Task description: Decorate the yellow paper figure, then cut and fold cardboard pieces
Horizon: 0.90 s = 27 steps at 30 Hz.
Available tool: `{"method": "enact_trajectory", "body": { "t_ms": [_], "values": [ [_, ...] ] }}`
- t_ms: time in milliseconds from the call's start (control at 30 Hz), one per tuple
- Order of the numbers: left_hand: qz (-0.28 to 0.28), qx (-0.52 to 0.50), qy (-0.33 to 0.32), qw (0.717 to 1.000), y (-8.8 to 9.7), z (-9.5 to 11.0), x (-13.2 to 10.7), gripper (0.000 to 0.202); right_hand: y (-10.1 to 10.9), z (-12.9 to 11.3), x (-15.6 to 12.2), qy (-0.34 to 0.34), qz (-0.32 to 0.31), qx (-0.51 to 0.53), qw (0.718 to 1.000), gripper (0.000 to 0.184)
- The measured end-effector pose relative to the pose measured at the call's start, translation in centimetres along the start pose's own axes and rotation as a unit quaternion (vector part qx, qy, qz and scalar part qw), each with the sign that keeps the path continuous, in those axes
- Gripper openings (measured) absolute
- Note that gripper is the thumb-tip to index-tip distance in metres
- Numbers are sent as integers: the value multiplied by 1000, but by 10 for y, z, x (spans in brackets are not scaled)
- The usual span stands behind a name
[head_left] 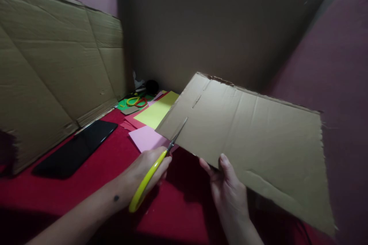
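Note:
My left hand (146, 166) is closed on a pair of scissors with yellow handles (146, 183). One blade lies over the near left edge of a flat piece of brown cardboard (258, 134); the other blade is hidden, apparently beneath it. Short slits or marks show in the cardboard ahead of the blade tip. My right hand (230, 195) grips the near edge of the cardboard, thumb on top and most fingers underneath. The piece is held up at a tilt above the red tabletop (172, 206).
A black phone or tablet (77, 151) lies at the left before a standing cardboard panel (57, 57). Behind the left hand are pink paper (146, 138), yellow paper (156, 111) and another pair of scissors with yellow and orange handles (136, 102). A dark panel (212, 26) stands at the back.

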<state>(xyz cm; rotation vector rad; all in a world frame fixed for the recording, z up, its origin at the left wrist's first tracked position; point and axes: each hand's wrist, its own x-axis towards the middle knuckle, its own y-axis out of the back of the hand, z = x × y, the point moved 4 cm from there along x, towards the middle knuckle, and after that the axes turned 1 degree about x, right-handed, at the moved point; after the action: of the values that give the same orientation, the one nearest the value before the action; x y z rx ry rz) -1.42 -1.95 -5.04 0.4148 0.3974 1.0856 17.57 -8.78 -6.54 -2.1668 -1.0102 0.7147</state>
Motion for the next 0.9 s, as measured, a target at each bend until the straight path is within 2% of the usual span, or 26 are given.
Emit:
{"method": "enact_trajectory", "body": {
  "t_ms": [67,233,400,467,600,733,900],
  "values": [
    [-25,10,23,999,-5,-5,0,33,-1,0,-1,-4,-9,-2,1000,20],
    [-29,-48,124,991,-12,-12,-3,19,0,1,-3,-11,9,21,1000,19],
    [-14,-127,164,978,-17,-16,-8,10,1,2,-1,8,36,40,999,19],
    [-17,-147,165,975,-18,-17,-8,9,-1,3,0,8,26,32,999,20],
    [-12,-158,148,976,-15,-11,-6,25,-3,3,-3,1,12,4,1000,21],
    [-18,-128,106,986,-7,1,-3,16,-3,3,-7,1,-2,-26,1000,21],
    [8,-100,112,989,-2,9,0,12,2,9,-5,13,-18,-64,998,18]
  ]
}}
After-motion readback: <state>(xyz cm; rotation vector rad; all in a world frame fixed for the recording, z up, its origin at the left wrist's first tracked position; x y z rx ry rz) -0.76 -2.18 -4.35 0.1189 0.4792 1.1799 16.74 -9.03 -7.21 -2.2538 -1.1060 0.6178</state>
